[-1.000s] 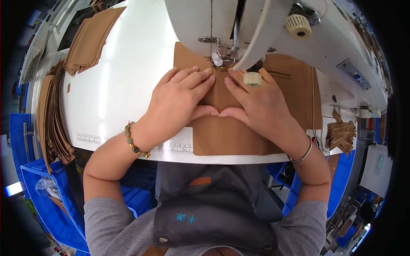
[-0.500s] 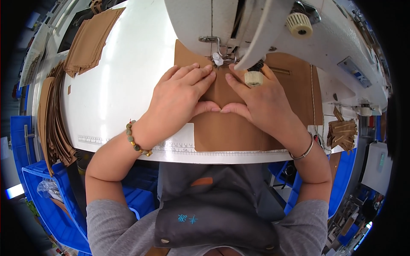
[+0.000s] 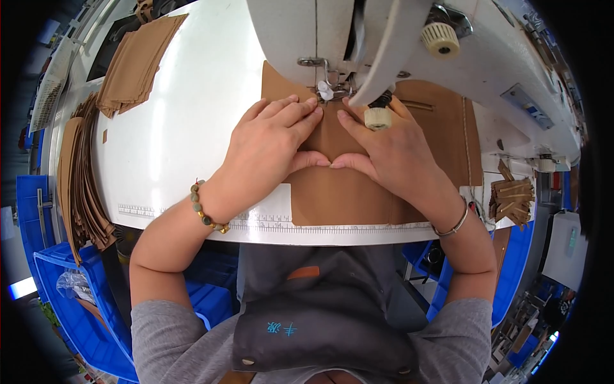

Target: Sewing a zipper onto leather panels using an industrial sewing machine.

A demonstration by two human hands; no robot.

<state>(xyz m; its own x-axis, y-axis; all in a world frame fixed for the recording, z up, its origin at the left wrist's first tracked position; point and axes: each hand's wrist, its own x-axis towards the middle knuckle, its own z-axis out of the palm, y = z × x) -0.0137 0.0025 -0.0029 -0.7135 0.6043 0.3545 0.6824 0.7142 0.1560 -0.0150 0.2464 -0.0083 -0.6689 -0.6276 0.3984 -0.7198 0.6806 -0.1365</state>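
Note:
A brown fabric piece (image 3: 345, 198) lies flat on the white table under the presser foot (image 3: 327, 91) of a sewing machine (image 3: 300, 32). My left hand (image 3: 275, 134) rests on its left part, fingers stretched out, with the fingertips just before the foot. Flat on the cloth to the right of the foot lies my right hand (image 3: 387, 141); a cream knob (image 3: 378, 118) of the machine hides some of its fingers. My two thumb tips meet on the fabric. Neither hand grips anything. A welt-like slit shows in the cloth beyond the right hand.
Stacked brown fabric pieces (image 3: 131, 64) lie at the far left, and more hang over the left table edge (image 3: 83, 179). A bundle of small brown strips (image 3: 511, 200) sits at the right. A printed ruler (image 3: 256, 223) runs along the front edge. Blue bins (image 3: 83, 301) stand below.
Both hands stay in nearly the same place on the fabric. The view has shifted very slightly; the cloth shows no clear movement.

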